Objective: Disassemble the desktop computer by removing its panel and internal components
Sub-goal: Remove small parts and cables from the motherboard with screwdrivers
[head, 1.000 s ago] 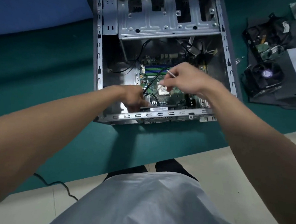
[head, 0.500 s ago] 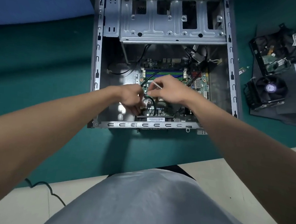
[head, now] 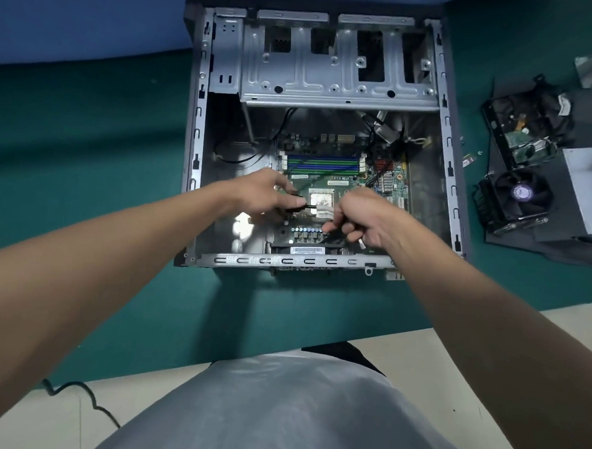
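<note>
The grey sheet-metal computer case (head: 195, 150) lies on its side on the green mat (head: 86, 144), open face up, so the green motherboard (head: 345, 179) on its floor can be reached from above. The left hand (head: 268, 195) pinches a thin black cable (head: 310, 207) just left of the bare silver processor socket (head: 321, 198), probably to work a plug free. The right hand (head: 367, 217), nearer, is clenched round a dark cable bundle (head: 331, 238), seemingly holding slack aside. A black finned cooler fan (head: 519, 198) sits well right, outside the case.
</note>
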